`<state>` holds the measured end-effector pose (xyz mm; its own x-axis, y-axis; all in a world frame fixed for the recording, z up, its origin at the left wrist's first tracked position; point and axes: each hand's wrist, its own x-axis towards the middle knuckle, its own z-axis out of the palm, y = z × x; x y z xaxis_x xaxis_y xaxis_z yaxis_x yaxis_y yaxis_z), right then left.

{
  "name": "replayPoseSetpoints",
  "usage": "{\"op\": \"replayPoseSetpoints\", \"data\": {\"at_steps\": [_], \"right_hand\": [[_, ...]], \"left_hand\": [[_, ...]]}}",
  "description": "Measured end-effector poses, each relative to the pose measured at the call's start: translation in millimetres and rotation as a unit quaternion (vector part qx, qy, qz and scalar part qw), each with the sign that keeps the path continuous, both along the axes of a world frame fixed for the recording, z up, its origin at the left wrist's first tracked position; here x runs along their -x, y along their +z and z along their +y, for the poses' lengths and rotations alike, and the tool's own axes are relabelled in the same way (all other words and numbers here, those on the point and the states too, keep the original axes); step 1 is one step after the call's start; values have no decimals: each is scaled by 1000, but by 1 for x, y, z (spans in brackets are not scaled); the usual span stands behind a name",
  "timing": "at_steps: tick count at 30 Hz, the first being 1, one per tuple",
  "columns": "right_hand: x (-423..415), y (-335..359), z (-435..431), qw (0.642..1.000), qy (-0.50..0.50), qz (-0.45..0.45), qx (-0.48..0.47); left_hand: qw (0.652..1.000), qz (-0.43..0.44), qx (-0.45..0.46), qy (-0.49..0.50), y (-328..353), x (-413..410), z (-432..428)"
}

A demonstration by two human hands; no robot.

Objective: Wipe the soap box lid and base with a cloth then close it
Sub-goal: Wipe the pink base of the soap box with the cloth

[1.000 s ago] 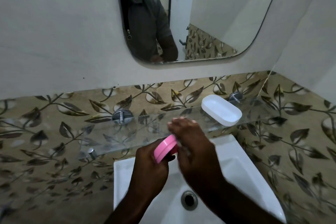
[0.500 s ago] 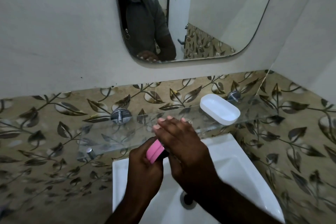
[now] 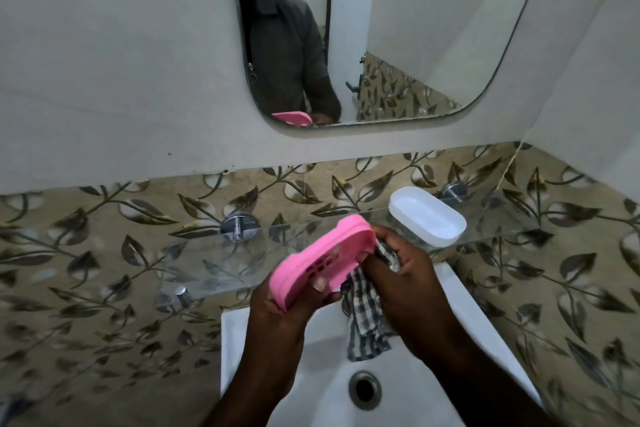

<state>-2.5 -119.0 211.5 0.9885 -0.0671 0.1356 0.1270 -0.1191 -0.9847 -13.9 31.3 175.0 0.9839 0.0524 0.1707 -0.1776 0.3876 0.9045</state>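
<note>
Soap box base (image 3: 323,262), pinched in left hand (image 3: 294,302): right hand (image 3: 405,274), fingers bunched on cloth (image 3: 367,315), should work every slot.

You're standing in a small home bathroom, pretty clearly. There's a white ceramic washbasin (image 3: 460,308) right below you with a metal drain (image 3: 364,390) in the bowl, and a rounded mirror (image 3: 415,28) on the plain wall above it. Between them runs a clear glass shelf (image 3: 221,263) held on chrome brackets (image 3: 239,226), with a white soap box part (image 3: 426,216) sitting on it. The lower wall is covered in beige tiles with a leaf pattern (image 3: 104,253), and the mirror reflects more of the same tile plus what looks like a door handle (image 3: 352,87).
</note>
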Motion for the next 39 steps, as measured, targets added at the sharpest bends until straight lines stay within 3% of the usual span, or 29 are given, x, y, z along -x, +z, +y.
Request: {"op": "replayPoseSetpoints", "data": {"at_steps": [4, 7, 11, 16, 18, 20, 22, 24, 28, 30, 33, 36, 39], "right_hand": [[-12, 11, -10, 976, -21, -45, 211], [-13, 9, -6, 953, 3, -76, 292], [-5, 7, 8, 922, -21, -193, 335], [5, 4, 18, 831, 65, -344, 432], [-1, 3, 12, 854, 78, -344, 383], [-5, 2, 6, 925, 43, -273, 260], [-3, 0, 7, 957, 5, -217, 193], [2, 1, 17, 945, -9, -239, 223], [4, 2, 29, 879, 13, -342, 332], [-1, -1, 24, 899, 35, -326, 291], [-1, -3, 15, 967, 15, -212, 144], [1, -7, 16, 973, -6, -201, 114], [1, -4, 16, 955, -10, -242, 170]], "left_hand": [[986, 50, -93, -129, 3, -5, 11], [972, 86, -153, -160, 13, -3, 6], [972, 121, -140, -142, 18, -1, -12], [970, 80, -219, -71, -6, -1, -15], [975, 55, -210, -49, 3, 1, -12], [983, 57, -163, -67, 14, 2, -11], [984, 58, -151, -69, 21, 2, -10], [984, 64, -147, -75, 22, 0, -8], [974, 73, -202, -75, 10, 0, -7], [982, 51, -171, -56, 11, 2, -9], [993, 57, -103, -26, 21, 6, -9], [990, 66, -117, -38, 22, 5, -8], [983, 69, -156, -73, 21, 1, -15]]}}
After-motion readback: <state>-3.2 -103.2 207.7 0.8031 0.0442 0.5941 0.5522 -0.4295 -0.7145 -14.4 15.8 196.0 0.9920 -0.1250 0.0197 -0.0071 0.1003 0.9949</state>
